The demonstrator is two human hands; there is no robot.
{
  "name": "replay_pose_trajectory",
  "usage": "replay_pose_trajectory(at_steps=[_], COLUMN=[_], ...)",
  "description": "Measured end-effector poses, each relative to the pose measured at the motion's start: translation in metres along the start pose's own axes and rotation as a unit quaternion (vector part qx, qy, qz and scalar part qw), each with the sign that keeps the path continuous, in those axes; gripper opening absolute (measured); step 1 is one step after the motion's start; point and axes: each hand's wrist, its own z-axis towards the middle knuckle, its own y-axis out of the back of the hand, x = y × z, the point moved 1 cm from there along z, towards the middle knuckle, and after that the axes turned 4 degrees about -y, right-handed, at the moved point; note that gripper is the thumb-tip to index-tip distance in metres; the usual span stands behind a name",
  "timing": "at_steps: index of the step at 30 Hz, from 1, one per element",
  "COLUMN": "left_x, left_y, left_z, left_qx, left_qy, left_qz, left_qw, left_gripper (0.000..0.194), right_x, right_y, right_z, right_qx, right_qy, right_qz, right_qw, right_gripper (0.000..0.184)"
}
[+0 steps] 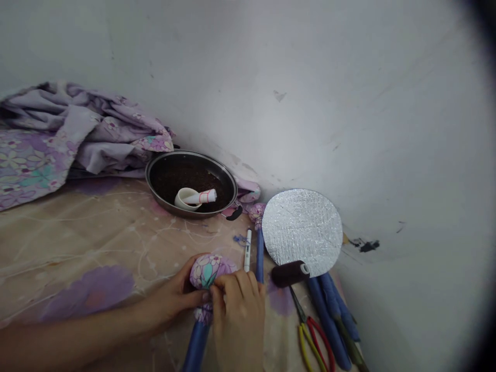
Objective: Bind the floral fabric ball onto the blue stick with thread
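Observation:
A rounded ball wrapped in purple floral fabric (205, 269) tops a blue stick (197, 345) in front of me. My left hand (182, 294) curls around the ball's left side, thumb at the gathered neck below it. From the right, my right hand (239, 315) pinches at that same neck; whatever lies between its fingertips is too small or hidden to make out. Below the fingers, a ruffle of the floral fabric (203, 313) spreads over the stick's top. Just right of my hands lies a second blue stick (260, 253) with a floral fabric end (257, 213).
Beyond my hands sits a dark pan (174, 209) holding a white cup (179, 200) with a paper roll. A marker (248, 250), silver disc (302, 227), dark thread spool (287, 274), scissors (310, 341) and blue rods (329, 320) lie rightward. Floral cloth (85, 129) is heaped along the wall.

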Motion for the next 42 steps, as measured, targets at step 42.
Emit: replay_pose_trajectory(at_steps=[42], left_x=[-0.01], left_y=[-0.011], left_z=[-0.001], left_qx=[-0.048], left_qy=[0.031], left_qz=[-0.065], left_qw=[0.996], left_gripper=[0.09], right_x=[-0.039], right_y=[0.053], right_z=[0.036], right_qx=[0.177], right_qy=[0.105], right_qz=[0.067], right_qw=[0.976], right_gripper=[0.034])
